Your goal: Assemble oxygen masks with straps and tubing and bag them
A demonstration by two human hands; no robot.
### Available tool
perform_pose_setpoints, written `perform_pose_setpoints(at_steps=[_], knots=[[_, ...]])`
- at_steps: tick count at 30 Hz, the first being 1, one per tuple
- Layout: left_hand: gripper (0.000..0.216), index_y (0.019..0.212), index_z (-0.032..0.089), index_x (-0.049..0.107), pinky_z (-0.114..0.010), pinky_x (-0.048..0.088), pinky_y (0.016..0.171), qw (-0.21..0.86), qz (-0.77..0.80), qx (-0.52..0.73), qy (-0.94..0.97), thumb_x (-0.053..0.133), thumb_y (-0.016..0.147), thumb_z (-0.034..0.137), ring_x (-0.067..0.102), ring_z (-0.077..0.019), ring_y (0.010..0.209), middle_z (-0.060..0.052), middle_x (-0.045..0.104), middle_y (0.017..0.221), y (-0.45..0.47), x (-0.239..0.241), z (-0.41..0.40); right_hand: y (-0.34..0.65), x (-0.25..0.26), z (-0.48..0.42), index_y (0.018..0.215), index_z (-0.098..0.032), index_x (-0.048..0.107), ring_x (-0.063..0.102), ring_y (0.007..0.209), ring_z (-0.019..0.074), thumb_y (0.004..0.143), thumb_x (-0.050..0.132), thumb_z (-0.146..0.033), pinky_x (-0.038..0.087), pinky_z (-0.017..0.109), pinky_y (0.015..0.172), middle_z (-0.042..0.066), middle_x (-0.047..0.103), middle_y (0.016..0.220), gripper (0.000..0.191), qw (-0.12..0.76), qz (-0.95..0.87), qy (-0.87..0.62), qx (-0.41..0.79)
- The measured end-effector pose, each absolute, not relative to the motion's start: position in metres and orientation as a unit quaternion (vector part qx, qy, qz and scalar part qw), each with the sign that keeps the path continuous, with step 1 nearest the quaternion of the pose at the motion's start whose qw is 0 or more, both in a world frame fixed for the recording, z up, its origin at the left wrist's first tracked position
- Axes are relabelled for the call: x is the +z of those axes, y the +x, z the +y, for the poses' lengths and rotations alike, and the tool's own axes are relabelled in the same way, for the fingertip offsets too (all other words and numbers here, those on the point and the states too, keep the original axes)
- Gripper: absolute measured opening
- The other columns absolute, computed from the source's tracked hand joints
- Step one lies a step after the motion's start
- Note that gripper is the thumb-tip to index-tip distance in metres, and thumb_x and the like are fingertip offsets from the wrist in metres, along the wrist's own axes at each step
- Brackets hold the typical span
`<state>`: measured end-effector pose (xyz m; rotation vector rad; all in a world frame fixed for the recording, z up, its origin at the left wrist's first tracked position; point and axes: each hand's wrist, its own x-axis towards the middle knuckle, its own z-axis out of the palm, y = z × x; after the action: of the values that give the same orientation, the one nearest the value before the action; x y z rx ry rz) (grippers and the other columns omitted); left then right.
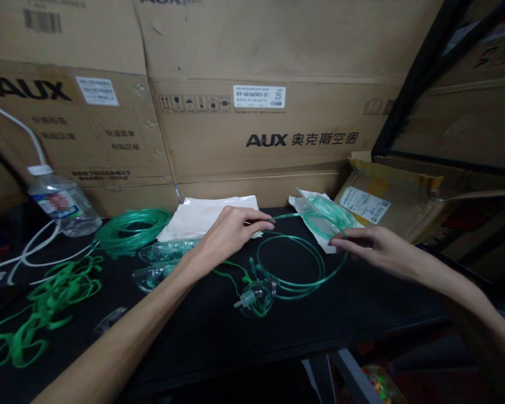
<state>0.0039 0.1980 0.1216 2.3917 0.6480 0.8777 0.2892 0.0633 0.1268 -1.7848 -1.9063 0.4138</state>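
Between my hands runs a clear green oxygen tube (293,284), looped in a coil over the black table. My left hand (235,227) pinches one stretch of it between thumb and fingertips. At the coil's right side my right hand (368,245) pinches another stretch. An oxygen mask (258,297) with a green strap lies below the coil, near the tube's end. Behind my right hand, an opened white packet (320,213) has more green tubing on it. A white sheet or packet (210,216) lies flat behind my left hand.
On the left are a coil of green tubing (128,229), a heap of green elastic straps (53,306), a plastic bottle (65,202) and white cables. Clear masks (155,275) lie beside my left forearm. Large cardboard boxes (252,151) wall the back; an opened carton (387,191) stands right.
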Motion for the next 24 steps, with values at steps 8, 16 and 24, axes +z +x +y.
perform_pose_setpoints(at_steps=[8, 16, 24], knots=[[0.024, 0.099, 0.012, 0.075, -0.035, 0.06, 0.089, 0.515, 0.231, 0.349, 0.748, 0.07, 0.092, 0.035, 0.075, -0.0208, 0.093, -0.01, 0.077, 0.104, 0.031, 0.116, 0.193, 0.282, 0.101, 0.062, 0.079, -0.017, 0.069, 0.066, 0.061, 0.0162, 0.083, 0.072, -0.06, 0.057, 0.03, 0.063, 0.005, 0.07, 0.075, 0.043, 0.46, -0.532, -0.609, 0.366], [0.057, 0.15, 0.02, 0.041, -0.03, 0.062, 0.073, 0.49, 0.311, 0.304, 0.756, 0.061, 0.097, 0.021, 0.076, -0.0149, 0.069, -0.013, 0.072, 0.117, 0.047, 0.089, 0.192, 0.269, 0.062, 0.064, 0.07, -0.017, 0.069, 0.054, 0.054, 0.0164, 0.081, 0.067, -0.067, 0.044, 0.028, 0.053, 0.0, 0.058, 0.056, 0.051, 0.364, -0.593, -0.659, 0.286], [0.032, 0.1, 0.009, 0.075, -0.036, 0.051, 0.071, 0.33, 0.364, 0.227, 0.841, 0.05, 0.096, 0.027, 0.071, -0.0256, 0.072, -0.013, 0.071, 0.077, 0.04, 0.084, 0.19, 0.279, 0.067, 0.032, 0.068, -0.023, 0.067, 0.057, 0.06, 0.0228, 0.083, 0.061, -0.064, 0.044, 0.034, 0.061, 0.005, 0.066, 0.064, 0.045, 0.328, -0.577, -0.748, 0.027]])
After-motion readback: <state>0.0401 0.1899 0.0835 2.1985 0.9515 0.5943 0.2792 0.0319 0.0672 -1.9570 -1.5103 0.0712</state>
